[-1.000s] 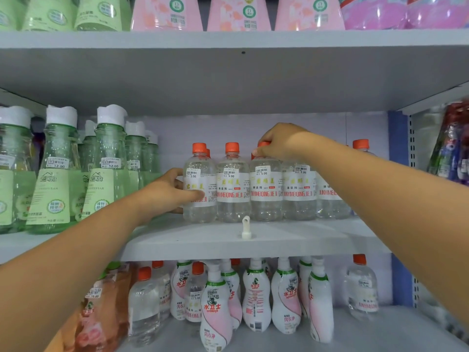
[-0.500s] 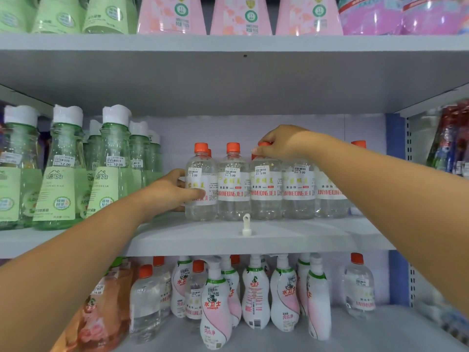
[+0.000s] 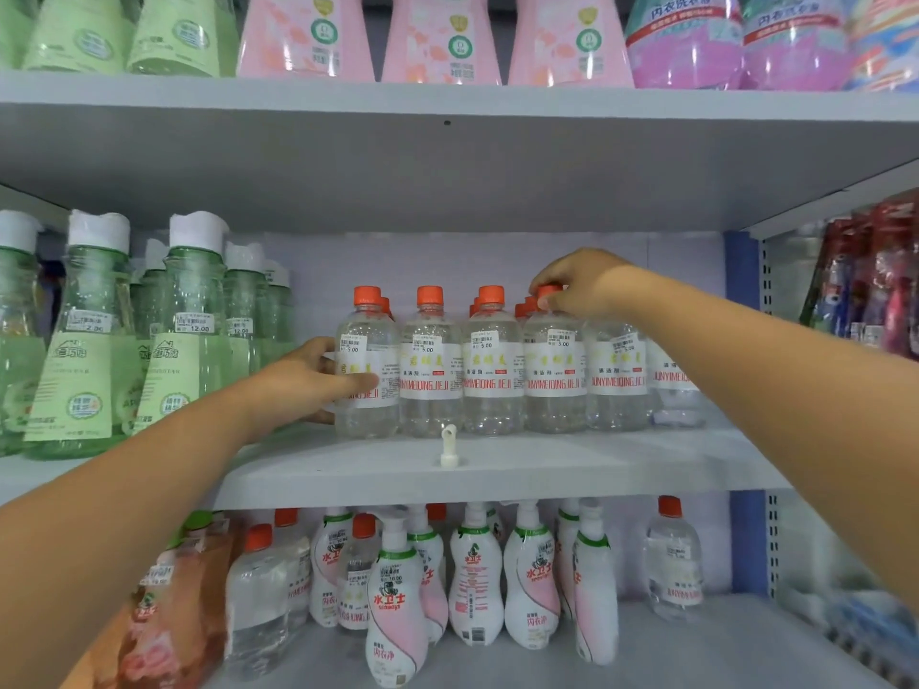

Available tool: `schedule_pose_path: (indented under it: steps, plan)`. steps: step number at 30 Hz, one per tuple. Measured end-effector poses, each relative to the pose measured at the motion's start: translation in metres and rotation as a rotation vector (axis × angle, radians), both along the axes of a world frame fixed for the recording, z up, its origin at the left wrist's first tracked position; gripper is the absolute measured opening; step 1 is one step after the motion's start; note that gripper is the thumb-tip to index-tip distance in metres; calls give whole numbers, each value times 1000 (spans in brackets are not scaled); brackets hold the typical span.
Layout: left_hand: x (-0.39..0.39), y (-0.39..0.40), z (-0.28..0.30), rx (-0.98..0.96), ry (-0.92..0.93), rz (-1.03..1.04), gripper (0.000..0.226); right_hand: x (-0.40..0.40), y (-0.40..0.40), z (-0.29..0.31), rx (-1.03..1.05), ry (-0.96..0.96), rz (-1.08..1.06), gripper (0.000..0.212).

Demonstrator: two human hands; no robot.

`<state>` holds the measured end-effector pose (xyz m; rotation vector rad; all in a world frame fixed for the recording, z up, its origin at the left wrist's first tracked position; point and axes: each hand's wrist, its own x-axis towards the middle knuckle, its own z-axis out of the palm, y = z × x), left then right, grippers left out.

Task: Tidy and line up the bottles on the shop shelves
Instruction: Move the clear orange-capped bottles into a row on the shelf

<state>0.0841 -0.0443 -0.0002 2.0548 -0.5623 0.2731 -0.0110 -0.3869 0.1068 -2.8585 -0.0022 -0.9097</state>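
Clear bottles point(image 3: 492, 363) (colourless liquid), left hand point(image 3: 303, 377) gripping one

Left hand point(image 3: 308, 375) grips end clear bottle point(image 3: 368, 370); right hand point(image 3: 577, 283) pinches orange cap point(image 3: 549, 291)

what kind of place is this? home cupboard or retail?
Almost certainly a shop, likely a household-cleaning aisle. Tiered metal shelves hold many identical clear bottles faced in rows, each with a printed price sticker reading 5.00, and the green bottles beside them are priced 12.00.
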Motion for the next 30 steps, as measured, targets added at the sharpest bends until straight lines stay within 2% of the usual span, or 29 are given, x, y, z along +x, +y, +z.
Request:
schedule_pose_path:
  steps: [4,9,13,16,19,21,23,24,26,28,30]
  plan:
    - [-6,-3,0,-3,-12,12,68,0,0,-1,23,2,20,25]
    - [-9,-2,0,25,-17,38,73,2,-2,-5,65,-18,41,23]
    - [-30,-10,3,23,-13,68,85,-12,0,-27,184,-89,128,45]
    - [-69,-9,-10,-68,-253,218,85,-55,-4,-75,366,-335,289,48]
    - [-127,-2,-69,-409,-525,79,49,-115,-17,-160,486,-550,441,26]
    - [-147,-6,-130,-546,-521,7,35,-143,-31,-220,432,-692,442,17]
    - [-143,-21,-188,-521,-387,65,27,-150,-51,-272,344,-738,346,17]
    - [-134,-27,-212,-501,-292,129,27,-143,-64,-294,359,-704,278,16]
    - [-107,-23,-250,-501,-120,308,27,-116,-88,-328,533,-523,136,18]
    - [-84,-9,-269,-453,-33,474,33,-79,-113,-354,794,-280,-37,35]
    - [-67,3,-277,-361,-2,574,50,-46,-133,-367,914,-74,-196,62]
